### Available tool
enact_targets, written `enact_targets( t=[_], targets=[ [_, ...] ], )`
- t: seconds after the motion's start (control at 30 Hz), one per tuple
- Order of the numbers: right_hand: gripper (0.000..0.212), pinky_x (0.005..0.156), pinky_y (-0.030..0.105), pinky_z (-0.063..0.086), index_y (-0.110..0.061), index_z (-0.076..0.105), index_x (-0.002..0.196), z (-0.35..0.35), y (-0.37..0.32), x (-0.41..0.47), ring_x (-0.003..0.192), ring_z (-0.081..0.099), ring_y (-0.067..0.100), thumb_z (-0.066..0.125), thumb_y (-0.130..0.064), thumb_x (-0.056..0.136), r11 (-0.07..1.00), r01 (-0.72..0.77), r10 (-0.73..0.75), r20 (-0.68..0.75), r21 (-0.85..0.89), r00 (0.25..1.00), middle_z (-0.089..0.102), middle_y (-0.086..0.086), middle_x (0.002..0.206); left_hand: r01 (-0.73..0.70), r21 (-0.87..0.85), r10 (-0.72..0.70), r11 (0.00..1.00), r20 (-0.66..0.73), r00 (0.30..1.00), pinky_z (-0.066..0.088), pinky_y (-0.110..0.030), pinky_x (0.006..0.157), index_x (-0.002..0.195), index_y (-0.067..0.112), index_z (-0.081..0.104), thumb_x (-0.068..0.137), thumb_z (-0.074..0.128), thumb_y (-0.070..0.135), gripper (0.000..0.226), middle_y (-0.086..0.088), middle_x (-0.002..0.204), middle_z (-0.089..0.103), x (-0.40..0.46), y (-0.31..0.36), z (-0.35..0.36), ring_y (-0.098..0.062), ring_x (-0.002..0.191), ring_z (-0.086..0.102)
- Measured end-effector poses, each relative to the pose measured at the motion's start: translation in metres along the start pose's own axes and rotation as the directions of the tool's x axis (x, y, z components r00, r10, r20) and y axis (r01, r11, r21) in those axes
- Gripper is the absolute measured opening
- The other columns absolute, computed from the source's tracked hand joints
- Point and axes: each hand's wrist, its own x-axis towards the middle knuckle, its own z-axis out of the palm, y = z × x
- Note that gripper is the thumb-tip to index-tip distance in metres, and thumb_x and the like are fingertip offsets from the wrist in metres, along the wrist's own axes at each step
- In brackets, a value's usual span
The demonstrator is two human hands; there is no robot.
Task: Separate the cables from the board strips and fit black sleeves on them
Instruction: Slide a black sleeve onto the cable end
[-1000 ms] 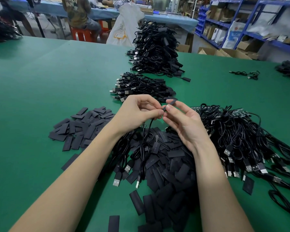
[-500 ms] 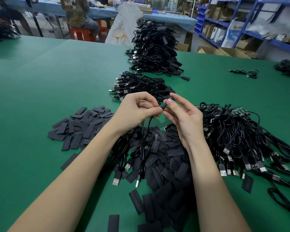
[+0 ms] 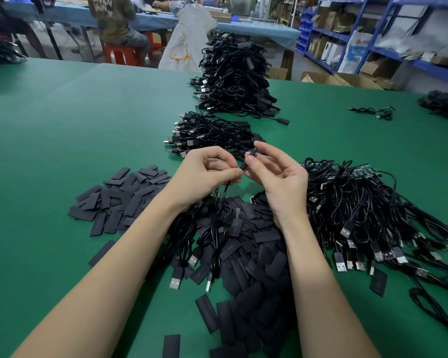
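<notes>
My left hand [image 3: 204, 174] pinches the top end of a black USB cable [image 3: 219, 228], which hangs down in loops to the table. My right hand [image 3: 279, 177] pinches a black sleeve [image 3: 247, 158] between thumb and forefinger, right at the cable's end. Flat black sleeves [image 3: 256, 267] lie heaped under my wrists, with a second spread of sleeves [image 3: 119, 195] to the left. A tangle of cables on green board strips [image 3: 367, 202] lies at the right.
Two stacks of black cables [image 3: 212, 135] [image 3: 233, 76] sit farther back on the green table [image 3: 75, 125]. A loose cable [image 3: 373, 112] lies far right. A seated person [image 3: 114, 24], a blue table and blue shelving [image 3: 373, 34] are behind.
Both hands have stayed together above the sleeve heap. The right hand's fingers have opened slightly and the sleeve now stands more upright over the cable end.
</notes>
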Motion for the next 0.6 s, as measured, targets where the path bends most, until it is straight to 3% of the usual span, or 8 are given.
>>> enact_targets(
  t=[0.17,0.43,0.6],
  targets=[
    [0.039,0.078,0.029,0.061,-0.021,0.072,0.118,-0.0012,0.0001,-0.0002,0.087,0.075,0.018,0.080,-0.003,0.085,0.998,0.032,-0.032,0.006,-0.045,0.999,0.079,0.009,0.092,-0.002,0.013,0.001,1.000,0.013,1.000,0.055,-0.022,0.071,0.090,0.004,0.067,0.086,0.077,0.002,0.011,-0.018,0.078,0.075,0.0005,-0.0019,-0.0024,-0.017,0.068,0.069],
    [0.025,0.075,0.028,0.062,-0.018,0.078,0.109,-0.0032,0.0039,0.0012,0.089,0.075,0.016,0.078,-0.006,0.088,0.996,0.036,-0.036,0.002,-0.087,0.999,0.075,0.003,0.092,0.072,0.042,-0.075,0.997,0.074,0.994,0.059,-0.033,0.079,0.092,0.010,0.075,0.090,0.075,0.014,0.004,-0.016,0.082,0.076,-0.0003,-0.0034,-0.0042,-0.024,0.077,0.068],
    [0.020,0.074,0.027,0.061,-0.017,0.079,0.105,-0.0057,0.0032,0.0028,0.088,0.074,0.013,0.078,-0.006,0.088,0.997,0.042,-0.045,-0.042,-0.061,0.998,0.076,0.005,0.094,0.112,0.156,-0.135,0.981,0.150,0.979,0.055,-0.018,0.072,0.095,0.011,0.076,0.091,0.076,0.023,0.013,-0.013,0.085,0.077,-0.0012,0.0017,-0.0073,-0.017,0.077,0.066]
  ],
)
